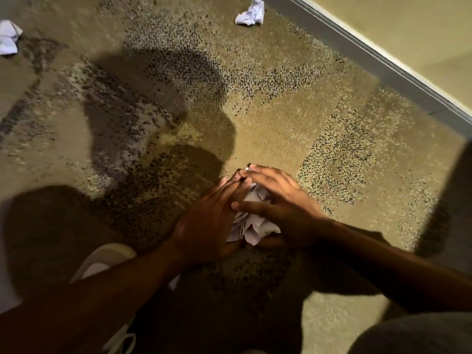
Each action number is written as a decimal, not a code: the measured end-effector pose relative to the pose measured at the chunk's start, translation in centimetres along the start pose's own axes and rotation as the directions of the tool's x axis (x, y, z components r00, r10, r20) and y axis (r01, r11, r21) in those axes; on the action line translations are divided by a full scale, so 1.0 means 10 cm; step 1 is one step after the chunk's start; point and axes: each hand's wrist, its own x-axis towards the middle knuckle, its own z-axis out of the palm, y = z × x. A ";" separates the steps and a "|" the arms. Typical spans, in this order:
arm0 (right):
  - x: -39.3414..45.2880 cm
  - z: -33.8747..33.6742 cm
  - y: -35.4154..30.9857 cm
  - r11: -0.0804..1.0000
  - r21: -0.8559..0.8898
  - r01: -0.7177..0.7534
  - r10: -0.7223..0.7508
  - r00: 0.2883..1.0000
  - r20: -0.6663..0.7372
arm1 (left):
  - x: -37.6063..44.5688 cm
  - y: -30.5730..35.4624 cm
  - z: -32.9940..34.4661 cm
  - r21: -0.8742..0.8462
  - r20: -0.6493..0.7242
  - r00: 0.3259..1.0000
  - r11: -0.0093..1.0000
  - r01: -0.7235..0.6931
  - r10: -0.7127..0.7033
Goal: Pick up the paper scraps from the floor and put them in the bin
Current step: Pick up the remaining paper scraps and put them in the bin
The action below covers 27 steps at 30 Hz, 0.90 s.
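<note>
A bundle of crumpled white paper scraps (pixel 251 226) sits between my two hands, low over the speckled carpet. My left hand (pixel 209 218) presses against the bundle's left side with straight fingers. My right hand (pixel 283 200) cups over the top and right side, with its thumb lying across the paper. Most of the bundle is hidden by my hands. Another crumpled scrap (pixel 250 12) lies on the carpet at the far top, near the wall. A third scrap (pixel 9 37) lies at the far left edge. No bin is in view.
A grey baseboard (pixel 370 57) and a pale wall run diagonally along the upper right. My light-coloured shoe (pixel 107 259) stands at the lower left, under my left forearm. A dark blurred shape (pixel 457 200) fills the right edge.
</note>
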 end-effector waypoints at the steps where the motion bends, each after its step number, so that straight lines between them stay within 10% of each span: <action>1: 0.01 0.02 -0.02 0.999 0.009 -0.033 0.033 0.999 -0.041 | -0.01 0.00 0.02 -0.031 -0.024 0.999 0.999 0.021 -0.022; 9: 0.10 0.16 -0.14 0.967 0.052 -0.249 0.252 0.910 -0.328 | 0.16 0.34 0.12 -0.438 -0.236 0.813 0.805 0.400 -0.532; 15: 0.16 0.21 -0.17 0.890 0.316 -0.329 0.454 0.715 -0.532 | 0.45 0.70 0.15 -0.795 -0.287 0.597 0.534 0.288 -0.749; 19: 0.31 0.15 -0.39 0.524 0.825 -0.212 0.797 0.463 -0.387 | 0.68 0.92 0.05 -0.940 -0.128 0.386 0.236 0.246 -0.914; 22: 0.45 0.10 -0.56 0.218 0.973 -0.074 0.937 0.294 -0.188 | 0.79 0.97 0.01 -0.968 -0.065 0.348 0.144 0.207 -0.935; 27: 0.57 -0.01 -0.64 -0.105 0.992 0.073 0.967 0.239 0.085 | 0.85 1.00 -0.06 -0.993 0.040 0.259 -0.008 0.120 -0.965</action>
